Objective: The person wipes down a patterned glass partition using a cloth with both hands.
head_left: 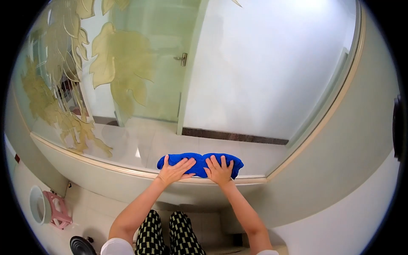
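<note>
A folded blue cloth (200, 165) lies along the bottom of a large glass pane (242, 85), just above its pale frame strip (136, 171). My left hand (173, 171) presses on the left part of the cloth, fingers spread. On its right part rests my right hand (219, 172), also flat with the fingers apart. Both palms sit close to the frame's lower edge. Gold-coloured leaf designs (104, 59) decorate the left side of the glass.
Through the glass appear a greenish door with a metal handle (183, 59) and a dark skirting strip (233, 136). At lower left, a pale basin (39, 205) stands by a pink stool (59, 212), near a round black object (81, 246). A curved wall borders the glass at right.
</note>
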Demonstrator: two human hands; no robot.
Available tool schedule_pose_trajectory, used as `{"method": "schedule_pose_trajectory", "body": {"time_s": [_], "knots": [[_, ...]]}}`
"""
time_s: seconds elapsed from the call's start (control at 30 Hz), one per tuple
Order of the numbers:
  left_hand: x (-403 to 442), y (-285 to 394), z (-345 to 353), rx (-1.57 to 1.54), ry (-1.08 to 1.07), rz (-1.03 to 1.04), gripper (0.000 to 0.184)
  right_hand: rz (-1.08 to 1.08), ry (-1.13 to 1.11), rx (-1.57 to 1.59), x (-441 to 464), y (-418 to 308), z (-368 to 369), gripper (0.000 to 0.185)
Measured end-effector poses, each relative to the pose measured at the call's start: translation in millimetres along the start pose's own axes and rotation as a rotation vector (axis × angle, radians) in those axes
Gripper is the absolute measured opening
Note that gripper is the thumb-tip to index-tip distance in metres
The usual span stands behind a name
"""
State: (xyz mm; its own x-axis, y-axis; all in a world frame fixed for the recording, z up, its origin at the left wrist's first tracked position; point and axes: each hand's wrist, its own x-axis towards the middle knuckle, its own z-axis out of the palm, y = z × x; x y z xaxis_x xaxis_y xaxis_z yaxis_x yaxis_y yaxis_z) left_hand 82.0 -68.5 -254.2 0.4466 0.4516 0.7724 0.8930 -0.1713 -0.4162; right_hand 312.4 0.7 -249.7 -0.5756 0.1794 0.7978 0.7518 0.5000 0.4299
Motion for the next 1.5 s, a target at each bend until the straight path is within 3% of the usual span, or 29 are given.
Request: {"method": "schedule_pose_trajectory", "body": {"time_s": [0.23, 0.53, 0.63, 0.8, 1.13, 1.33, 1.5], "knots": [[19.9, -2.4, -20.2, 0.027, 0.026, -0.087, 0.07, 0.076, 0.086, -0.016, 30.5, -2.8, -21.7, 0.041], [78.7, -22.8, -70.7, -0.015, 0.087, -0.022, 0.073, 0.226, 0.104, -0.006, 75.1, -1.3, -58.6, 0.05], [133.3, -57.0, -115.6, -0.059, 0.096, -0.037, 0.075, 0.228, 0.114, 0.021, 143.0, 23.0, -99.7, 0.051], [163.3, -69.2, -138.7, -0.023, 0.085, -0.039, 0.078, 0.277, 0.137, 0.072, 172.2, 33.6, -121.2, 0.054], [159.7, -76.3, -151.5, -0.03, 0.107, -0.019, 0.074, 0.246, 0.145, 0.041, 172.0, 34.6, -131.3, 0.055], [154.0, -94.4, -157.2, 0.039, 0.083, 0.137, 0.071, 0.146, 0.143, 0.04, 160.5, 42.9, -129.7, 0.054], [157.1, -89.9, -163.4, 0.02, 0.087, 0.106, 0.073, 0.164, 0.142, 0.045, 163.5, 40.8, -136.0, 0.054]]}}
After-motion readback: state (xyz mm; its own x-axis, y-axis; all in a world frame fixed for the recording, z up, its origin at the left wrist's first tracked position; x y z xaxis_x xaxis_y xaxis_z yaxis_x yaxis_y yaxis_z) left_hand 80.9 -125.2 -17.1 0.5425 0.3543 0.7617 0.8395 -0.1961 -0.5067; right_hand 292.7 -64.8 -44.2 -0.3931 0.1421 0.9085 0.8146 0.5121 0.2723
